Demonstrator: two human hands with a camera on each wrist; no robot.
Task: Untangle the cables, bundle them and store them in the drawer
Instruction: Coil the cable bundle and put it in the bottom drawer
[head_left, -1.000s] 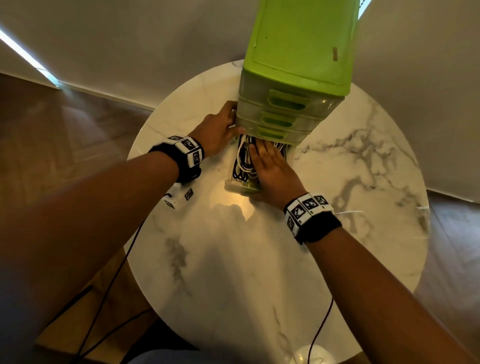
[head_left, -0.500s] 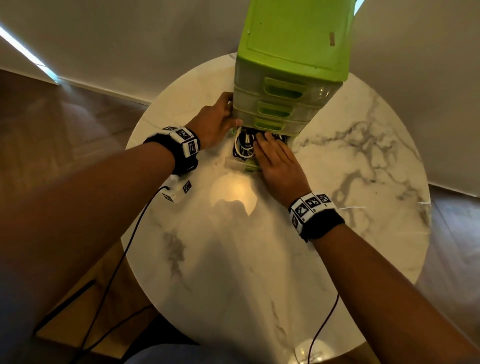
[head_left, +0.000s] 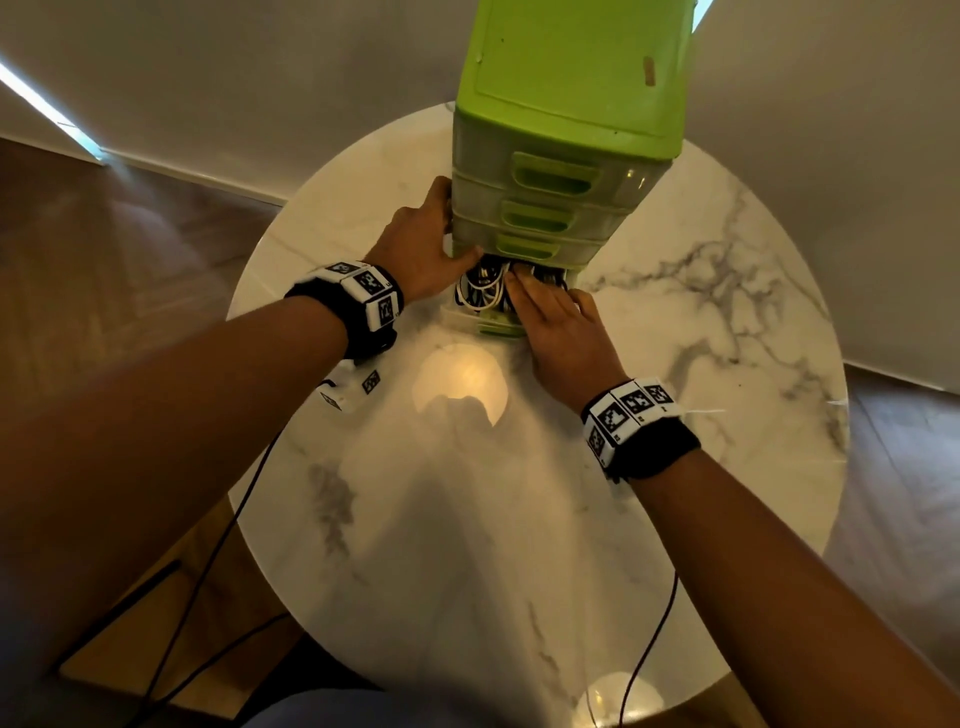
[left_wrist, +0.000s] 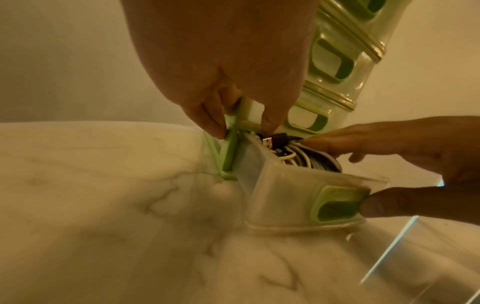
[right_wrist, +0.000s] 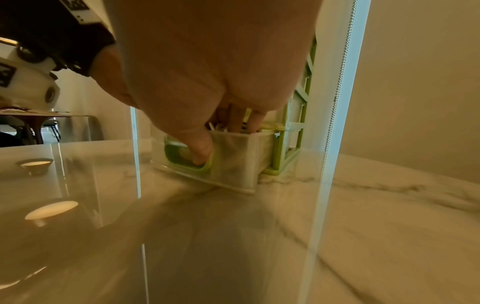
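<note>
A green drawer unit (head_left: 571, 78) stands at the far side of the round marble table (head_left: 701, 338). Its bottom drawer (left_wrist: 283, 197), of clear plastic with a green handle (right_wrist: 179, 158), sticks out a short way. Coiled black and white cables (head_left: 480, 291) lie inside it. My left hand (head_left: 436, 234) grips the unit's lower left front corner, thumb on the front and fingers on the side. My right hand (head_left: 524, 306) holds the drawer front: its fingers (left_wrist: 345, 142) lie flat on the cables and its thumb (right_wrist: 200, 150) sits in the handle recess.
A small white tagged block (head_left: 353, 389) lies on the table under my left wrist. Thin black wires hang from both wrists over the table's near edge. A ceiling light reflects on the marble (head_left: 460, 384). Wooden floor surrounds the table, and a wall stands close behind.
The bottom drawer has slid further into the unit, with my right hand moving forward on it. Fewer cables show. My left hand stays on the corner.
</note>
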